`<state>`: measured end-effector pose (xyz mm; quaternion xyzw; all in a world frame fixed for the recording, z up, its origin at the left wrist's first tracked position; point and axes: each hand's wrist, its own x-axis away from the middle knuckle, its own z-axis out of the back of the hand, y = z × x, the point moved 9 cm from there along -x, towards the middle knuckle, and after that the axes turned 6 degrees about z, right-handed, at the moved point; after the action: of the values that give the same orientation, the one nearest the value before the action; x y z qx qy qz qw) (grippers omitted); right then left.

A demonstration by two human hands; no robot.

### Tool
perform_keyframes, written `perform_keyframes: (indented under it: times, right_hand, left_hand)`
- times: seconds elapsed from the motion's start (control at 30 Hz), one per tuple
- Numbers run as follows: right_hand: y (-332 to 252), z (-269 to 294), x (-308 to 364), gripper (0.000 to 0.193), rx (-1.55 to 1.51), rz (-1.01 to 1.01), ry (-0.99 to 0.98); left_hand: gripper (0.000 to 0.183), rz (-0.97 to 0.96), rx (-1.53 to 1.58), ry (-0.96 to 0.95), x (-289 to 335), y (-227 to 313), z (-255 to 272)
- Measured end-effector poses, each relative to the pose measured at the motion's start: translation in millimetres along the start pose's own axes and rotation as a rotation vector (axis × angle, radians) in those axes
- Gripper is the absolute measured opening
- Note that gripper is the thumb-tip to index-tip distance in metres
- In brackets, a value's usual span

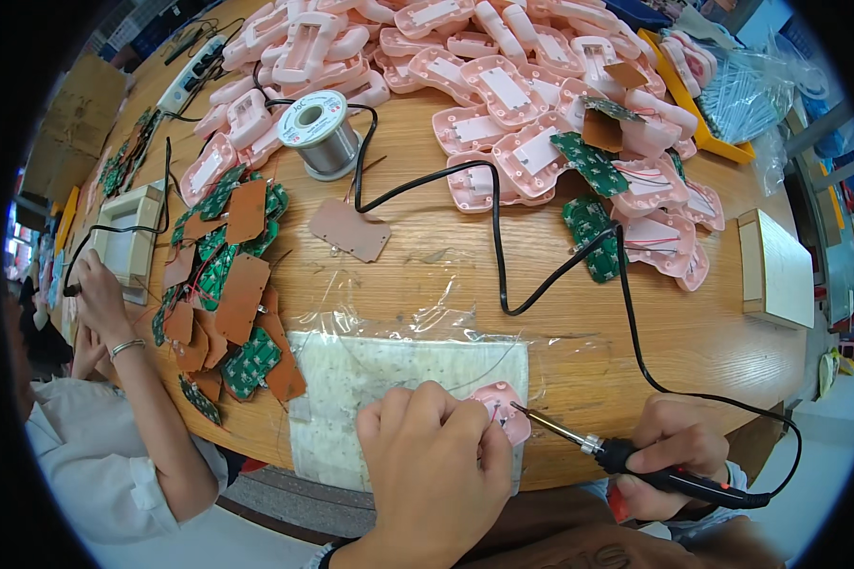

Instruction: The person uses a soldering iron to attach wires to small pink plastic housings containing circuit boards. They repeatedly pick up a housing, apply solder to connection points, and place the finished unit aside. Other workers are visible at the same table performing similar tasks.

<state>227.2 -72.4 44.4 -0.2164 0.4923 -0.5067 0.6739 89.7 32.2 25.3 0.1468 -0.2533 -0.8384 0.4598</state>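
- Solder spool [321, 156] (landmark): printed lettering is carried on the pale ring label [328, 105] of the upper flange; large dark characters are set along the ring, and smaller print with touches of red is placed beside them, too fine to be made out.
- Brown garment [541, 547], well below the spool and to its right, at the lower edge: large dark lettering is borne on the cloth; it is creased and partly cut off, so the wording cannot be made out.
- Green circuit boards [252, 360], below the spool and to its left: fine pale marks are shown, too small to be told as lettering.
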Motion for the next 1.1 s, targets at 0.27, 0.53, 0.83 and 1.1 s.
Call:
perform_keyframes:
  times: [0.27, 0.53, 0.83, 1.1]
  right_hand:
    - [4, -9, -4, 0.029, -0.016, 0.007, -0.045]
    - [2, -15, -8, 0.03, 0.0, 0.043, -0.165]
    - [3, 23, 8, 0.027, -0.047, 0.046, 0.211]
    - [8, 66, 47, 0.033, -0.084, -0.101, 0.643]
  left_hand:
    - [0.01, 0.02, -0.084, -0.113, -6, 2, -7]
    - [0.009, -0.062, -0.124, -0.16, -9, 8, -9]
    - [0.01, -0.024, -0.114, -0.18, -9, 5, -11]
    - [0.011, -0.028, -0.1, -0.11, -6, 8, -7]
